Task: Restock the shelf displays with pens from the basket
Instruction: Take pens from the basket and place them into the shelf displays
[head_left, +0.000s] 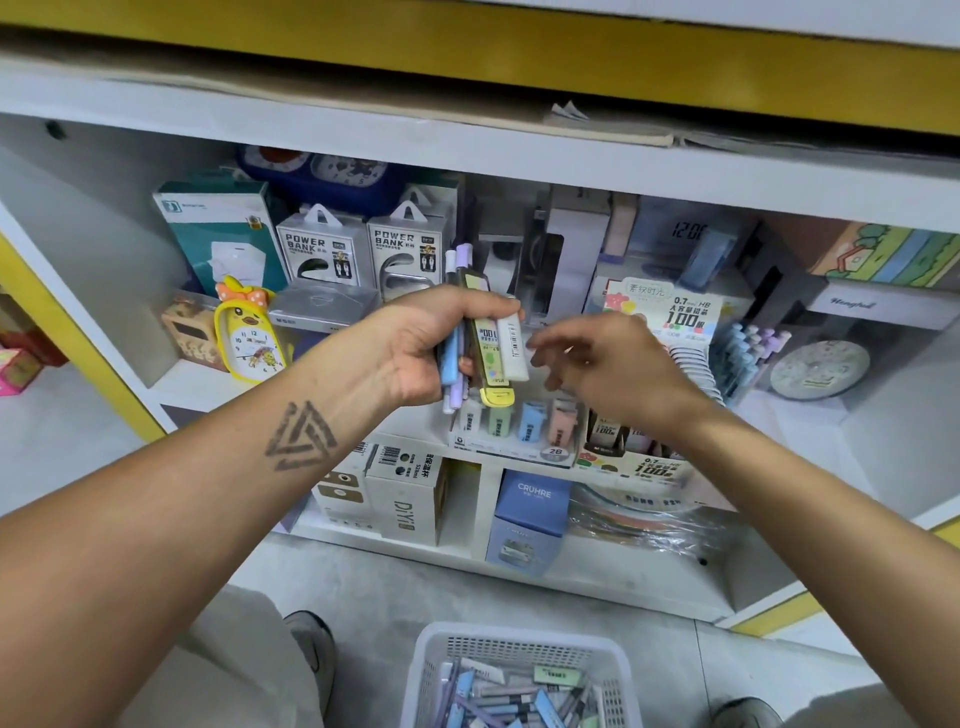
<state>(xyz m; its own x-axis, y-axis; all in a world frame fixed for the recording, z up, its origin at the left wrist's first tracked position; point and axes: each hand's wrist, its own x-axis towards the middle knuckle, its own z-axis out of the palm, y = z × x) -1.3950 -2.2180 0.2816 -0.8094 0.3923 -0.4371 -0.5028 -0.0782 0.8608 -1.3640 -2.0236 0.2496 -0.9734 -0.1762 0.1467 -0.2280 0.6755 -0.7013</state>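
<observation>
White shelving (483, 156) is filling the view, crowded with boxed stationery, and a display (519, 431) of pastel cases is sitting on its lower ledge. The left hand (431, 343) is gripping a bunch of pens (483, 332), fingers curled round them, above that display. The right hand (613, 364) is hovering beside the bunch, fingers loosely spread, holding nothing. More pens are lying in the basket (519, 654) on the floor below.

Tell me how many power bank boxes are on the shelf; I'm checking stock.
2 in view. One power bank box stands left of the other power bank box, side by side at the back of the shelf, above the left hand. More may be hidden behind.
</observation>
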